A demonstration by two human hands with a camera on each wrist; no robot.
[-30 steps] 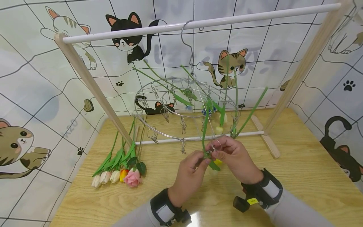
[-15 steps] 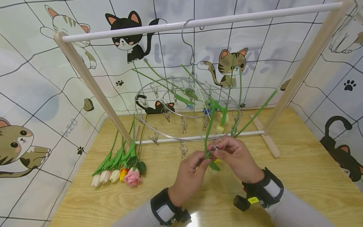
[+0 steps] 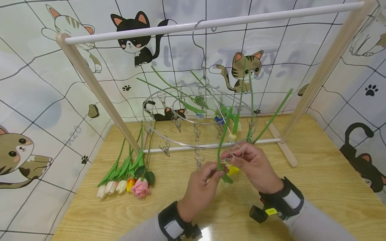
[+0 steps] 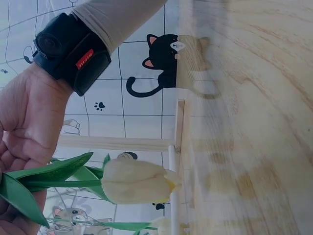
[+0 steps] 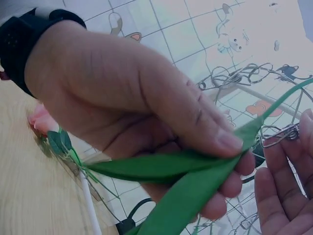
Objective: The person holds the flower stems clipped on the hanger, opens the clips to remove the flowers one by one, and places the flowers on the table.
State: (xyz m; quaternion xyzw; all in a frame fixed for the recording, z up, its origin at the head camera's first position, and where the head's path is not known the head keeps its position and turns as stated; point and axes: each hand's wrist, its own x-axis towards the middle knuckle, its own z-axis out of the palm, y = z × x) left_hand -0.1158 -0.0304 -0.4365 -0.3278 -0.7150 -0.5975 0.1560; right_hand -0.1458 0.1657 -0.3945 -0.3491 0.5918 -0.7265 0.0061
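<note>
My left hand [image 3: 199,189] pinches the green stem and leaves [image 5: 188,196] of an upside-down tulip. Its cream head [image 4: 137,180] hangs below, mostly hidden in the head view but plain in the left wrist view. Close on the right, my right hand [image 3: 256,169] holds a small wire clip [image 5: 281,134] of the hanger between thumb and fingers. The clip touches or nearly touches the stem; whether it grips it I cannot tell. Above stands the round wire hanger [image 3: 181,145], tilted low toward my hands, with several flowers hanging stems-up.
On the table's left lie several tulips [image 3: 111,187] and a pink rose [image 3: 140,188]. A wooden rack with a white bar [image 3: 163,31] bears the hanger. Bare wire clips [image 3: 165,147] dangle from the ring. A yellow flower [image 3: 233,170] shows behind my hands.
My right hand shifts slightly right and down with the clip, and more of the yellow flower shows. The stems on the hanger sway a little. My left hand keeps its pinch.
</note>
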